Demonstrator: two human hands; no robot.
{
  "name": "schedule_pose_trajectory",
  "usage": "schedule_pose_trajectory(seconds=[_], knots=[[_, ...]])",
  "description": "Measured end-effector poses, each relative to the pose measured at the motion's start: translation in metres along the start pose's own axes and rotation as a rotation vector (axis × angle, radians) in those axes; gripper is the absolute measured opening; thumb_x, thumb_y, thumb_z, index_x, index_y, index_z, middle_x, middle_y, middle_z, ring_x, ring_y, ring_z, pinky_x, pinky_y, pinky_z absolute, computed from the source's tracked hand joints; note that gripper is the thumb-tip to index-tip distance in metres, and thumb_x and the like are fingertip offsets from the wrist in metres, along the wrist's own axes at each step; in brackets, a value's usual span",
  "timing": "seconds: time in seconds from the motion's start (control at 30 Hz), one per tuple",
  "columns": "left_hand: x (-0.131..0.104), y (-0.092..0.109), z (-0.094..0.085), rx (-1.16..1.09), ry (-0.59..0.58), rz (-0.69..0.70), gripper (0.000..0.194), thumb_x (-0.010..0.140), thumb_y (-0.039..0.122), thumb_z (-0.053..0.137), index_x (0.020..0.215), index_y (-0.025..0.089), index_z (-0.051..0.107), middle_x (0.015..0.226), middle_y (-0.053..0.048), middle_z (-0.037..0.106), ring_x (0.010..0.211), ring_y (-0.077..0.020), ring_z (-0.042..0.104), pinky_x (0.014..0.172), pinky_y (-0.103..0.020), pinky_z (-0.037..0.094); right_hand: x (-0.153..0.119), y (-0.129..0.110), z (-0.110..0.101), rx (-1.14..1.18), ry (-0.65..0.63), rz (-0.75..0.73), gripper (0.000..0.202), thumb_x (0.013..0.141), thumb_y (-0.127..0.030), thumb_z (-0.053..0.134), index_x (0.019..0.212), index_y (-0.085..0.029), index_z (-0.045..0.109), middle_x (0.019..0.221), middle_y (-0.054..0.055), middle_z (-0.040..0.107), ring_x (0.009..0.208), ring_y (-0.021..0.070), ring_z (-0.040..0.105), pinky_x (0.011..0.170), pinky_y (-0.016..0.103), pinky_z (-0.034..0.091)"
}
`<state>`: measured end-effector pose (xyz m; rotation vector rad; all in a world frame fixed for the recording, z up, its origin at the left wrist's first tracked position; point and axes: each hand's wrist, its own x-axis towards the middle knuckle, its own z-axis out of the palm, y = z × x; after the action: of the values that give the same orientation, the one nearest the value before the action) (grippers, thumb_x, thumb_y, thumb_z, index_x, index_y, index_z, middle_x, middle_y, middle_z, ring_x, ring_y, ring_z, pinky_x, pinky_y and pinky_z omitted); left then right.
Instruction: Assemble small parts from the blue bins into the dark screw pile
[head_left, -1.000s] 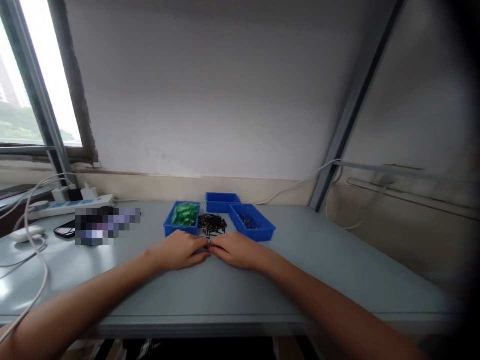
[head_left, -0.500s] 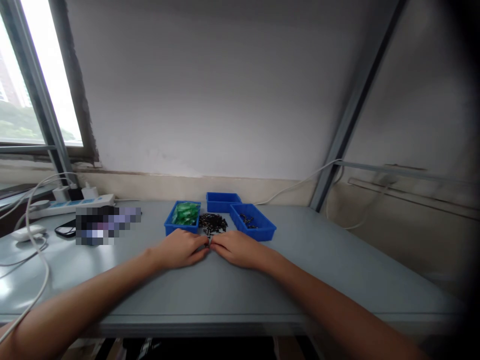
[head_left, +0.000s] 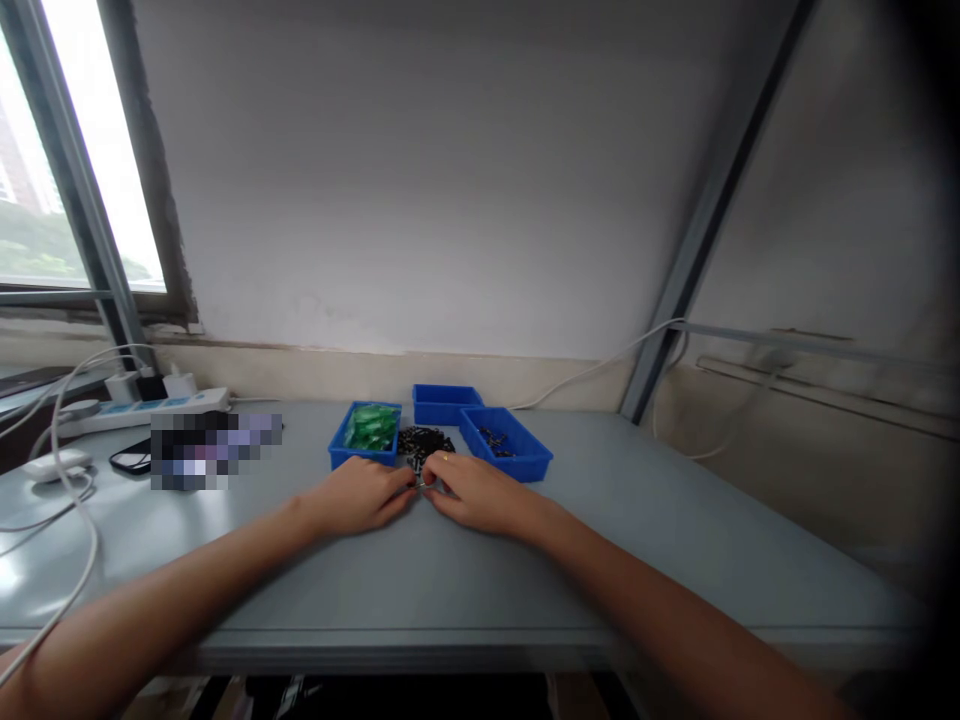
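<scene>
My left hand (head_left: 367, 495) and my right hand (head_left: 469, 490) meet fingertip to fingertip low over the table, just in front of a pile of small dark parts (head_left: 426, 442). Between the fingertips is a tiny, shiny metallic piece (head_left: 422, 486), too small to name. The fingers of my left hand are pinched together at its left end. My right thumb and fingers close around its other side. Left of the pile stands a blue bin (head_left: 335, 458) with green plastic packets (head_left: 371, 427). On the right another blue bin (head_left: 531, 468) holds small metallic parts (head_left: 495, 440).
A third blue bin (head_left: 447, 405) stands behind the pile, near the wall. At the left lie a white power strip (head_left: 165, 408) with plugs, a white adapter (head_left: 58, 466) and loose white cables (head_left: 91, 540). A blurred-out item (head_left: 217, 450) lies beside them.
My right fingers have lifted and bent a little, showing more of the metallic piece between the hands. My left hand has stayed almost still.
</scene>
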<state>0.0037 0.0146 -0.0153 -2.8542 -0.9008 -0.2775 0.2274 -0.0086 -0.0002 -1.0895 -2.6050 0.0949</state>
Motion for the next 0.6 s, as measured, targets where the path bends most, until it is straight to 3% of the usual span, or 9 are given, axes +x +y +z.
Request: schedule_pose_trajectory(seconds=[0.27,0.4,0.6], knots=[[0.0003,-0.0011,0.0014,-0.006,0.021,0.030,0.022,0.103,0.029,0.042,0.090,0.019,0.056,0.077,-0.006,0.070,0.066,-0.0229,0.068,0.059,-0.031,0.046,-0.0003,-0.0040,0.0010,-0.129,-0.069,-0.157,0.014,0.097,-0.021,0.056,0.094,-0.015,0.068,0.104,0.012,0.069,0.097,0.0238,0.062,0.087,0.038,0.049],[0.0005,-0.0013,0.0025,0.002,0.026,0.040,0.020,0.102,0.028,0.042,0.091,0.019,0.056,0.074,-0.005,0.069,0.064,-0.0224,0.067,0.058,-0.030,0.045,-0.0004,-0.0043,0.0015,-0.129,-0.095,-0.174,0.014,0.096,-0.021,0.057,0.095,-0.015,0.069,0.096,0.011,0.070,0.093,0.0241,0.063,0.086,0.039,0.050],[0.0004,-0.0006,0.0017,0.011,0.014,0.033,0.020,0.103,0.027,0.041,0.091,0.019,0.056,0.073,-0.005,0.069,0.064,-0.0223,0.067,0.056,-0.029,0.045,-0.0014,-0.0031,0.0015,-0.112,-0.113,-0.167,0.014,0.094,-0.021,0.059,0.098,-0.014,0.071,0.101,0.012,0.070,0.095,0.0242,0.064,0.086,0.038,0.050]])
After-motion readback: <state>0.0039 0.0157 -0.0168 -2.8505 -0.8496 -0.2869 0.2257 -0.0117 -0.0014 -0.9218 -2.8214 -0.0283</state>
